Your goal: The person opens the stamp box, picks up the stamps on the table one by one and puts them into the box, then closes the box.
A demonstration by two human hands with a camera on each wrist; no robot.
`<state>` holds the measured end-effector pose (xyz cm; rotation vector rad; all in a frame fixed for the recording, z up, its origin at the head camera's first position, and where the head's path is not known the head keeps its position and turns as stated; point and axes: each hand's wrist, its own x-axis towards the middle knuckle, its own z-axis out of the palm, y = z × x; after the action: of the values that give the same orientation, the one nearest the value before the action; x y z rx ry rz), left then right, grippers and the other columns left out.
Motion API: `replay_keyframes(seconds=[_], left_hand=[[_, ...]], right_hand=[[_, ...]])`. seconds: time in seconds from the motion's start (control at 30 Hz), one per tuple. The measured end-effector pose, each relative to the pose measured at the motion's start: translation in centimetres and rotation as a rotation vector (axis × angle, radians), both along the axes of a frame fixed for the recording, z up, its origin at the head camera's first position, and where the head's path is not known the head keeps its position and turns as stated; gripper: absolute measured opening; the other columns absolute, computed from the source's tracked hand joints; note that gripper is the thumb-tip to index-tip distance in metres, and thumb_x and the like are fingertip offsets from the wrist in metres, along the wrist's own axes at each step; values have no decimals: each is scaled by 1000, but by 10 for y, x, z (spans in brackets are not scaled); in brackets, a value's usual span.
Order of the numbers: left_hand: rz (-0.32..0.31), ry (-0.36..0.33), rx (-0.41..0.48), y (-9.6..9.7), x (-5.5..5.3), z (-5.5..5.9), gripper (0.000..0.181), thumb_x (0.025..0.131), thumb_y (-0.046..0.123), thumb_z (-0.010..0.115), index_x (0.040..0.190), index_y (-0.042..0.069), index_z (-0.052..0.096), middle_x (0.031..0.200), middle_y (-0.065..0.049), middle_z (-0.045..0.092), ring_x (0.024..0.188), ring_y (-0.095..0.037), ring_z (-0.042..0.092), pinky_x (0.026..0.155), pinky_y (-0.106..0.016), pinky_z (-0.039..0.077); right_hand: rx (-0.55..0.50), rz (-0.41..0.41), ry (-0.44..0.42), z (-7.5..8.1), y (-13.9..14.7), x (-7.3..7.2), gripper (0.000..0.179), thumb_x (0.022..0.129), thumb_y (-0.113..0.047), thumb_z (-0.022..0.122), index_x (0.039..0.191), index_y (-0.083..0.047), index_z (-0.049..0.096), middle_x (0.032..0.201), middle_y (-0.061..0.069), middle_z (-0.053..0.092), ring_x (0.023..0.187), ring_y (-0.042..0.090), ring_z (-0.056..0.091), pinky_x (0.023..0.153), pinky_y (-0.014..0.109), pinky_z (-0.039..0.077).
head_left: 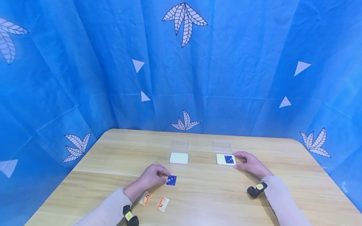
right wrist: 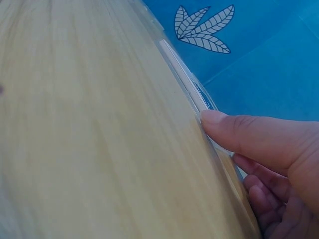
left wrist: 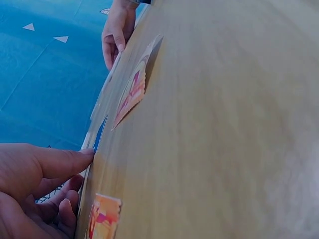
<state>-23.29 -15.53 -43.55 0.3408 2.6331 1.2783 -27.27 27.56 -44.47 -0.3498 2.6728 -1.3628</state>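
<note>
My left hand (head_left: 155,176) has its thumb and index fingertips at the left edge of a blue stamp-like piece (head_left: 172,180), close over the table. Thumb and fingers of my right hand (head_left: 252,164) hold the right end of a shallow clear case (head_left: 217,159) with a white insert. On that insert's right half lies a second blue stamp-like piece (head_left: 229,159). Two orange-and-cream pieces with toothed edges, one (head_left: 145,198) beside the left wrist and the other (head_left: 162,204) to its right, lie on the table. The left wrist view shows one orange piece (left wrist: 132,94) slightly curled.
Another clear case (head_left: 179,158) with a white insert sits left of the held one. Two clear lids (head_left: 179,145) (head_left: 222,146) lie behind the cases. The wooden table (head_left: 203,197) ends at a blue patterned cloth (head_left: 240,62) around its back and sides.
</note>
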Motion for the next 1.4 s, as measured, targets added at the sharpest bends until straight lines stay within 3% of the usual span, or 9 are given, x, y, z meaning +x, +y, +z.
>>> replay_keyframes(seconds=[0.23, 0.43, 0.77, 1.4], left_hand=[[-8, 2, 9, 1, 2, 2, 21, 71, -1, 74, 88, 12, 73, 89, 1, 63, 80, -16, 52, 70, -29, 44], [11, -21, 0, 2, 1, 2, 25, 73, 4, 75, 95, 14, 72, 94, 1, 62, 82, -16, 51, 71, -29, 44], [-22, -14, 5, 1, 0, 1, 31, 72, 4, 76, 101, 14, 71, 104, -1, 66, 93, -18, 58, 81, -35, 50], [-7, -26, -4, 1, -1, 2, 25, 73, 5, 76, 94, 17, 73, 98, 2, 66, 84, -15, 54, 74, -30, 46]], right_hand=[[-1, -3, -5, -2, 0, -1, 61, 76, -19, 76, 128, 1, 53, 134, 26, 47, 119, 44, 45, 99, 59, 33], [-10, -4, -4, -1, 1, -2, 61, 76, -19, 76, 128, 1, 53, 134, 26, 47, 120, 44, 45, 100, 59, 33], [-6, 6, 3, 1, -2, 0, 60, 77, -19, 75, 128, 2, 53, 133, 26, 48, 120, 44, 46, 99, 58, 34], [-28, 18, -5, 4, -1, 2, 59, 77, -17, 75, 128, 2, 52, 133, 26, 48, 120, 43, 45, 100, 58, 34]])
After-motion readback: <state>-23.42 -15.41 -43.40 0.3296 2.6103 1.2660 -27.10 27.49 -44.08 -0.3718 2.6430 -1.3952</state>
